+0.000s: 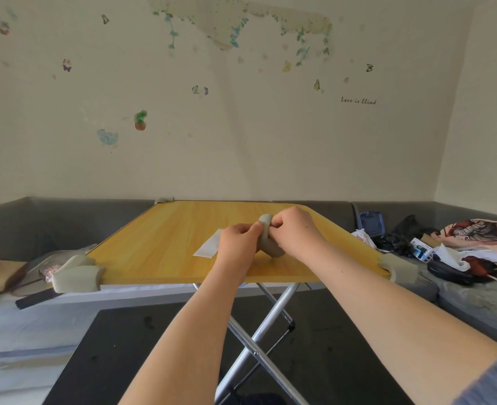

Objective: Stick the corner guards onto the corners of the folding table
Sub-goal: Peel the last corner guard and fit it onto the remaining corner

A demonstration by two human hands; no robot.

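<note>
Corner guard (267, 238) gripped by both hands (266, 236) at frame centre, likely peeling backing; next, the worktop's (159, 241) bare upper-right corner.

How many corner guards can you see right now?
4: near-left corner guard, near-right corner guard, far-left corner guard, and held corner guard gripped by both hands. The far-right corner looks bare.

Soft, even daylight, faint shadows, slightly soft focus, wide-angle bending at edges.
</note>
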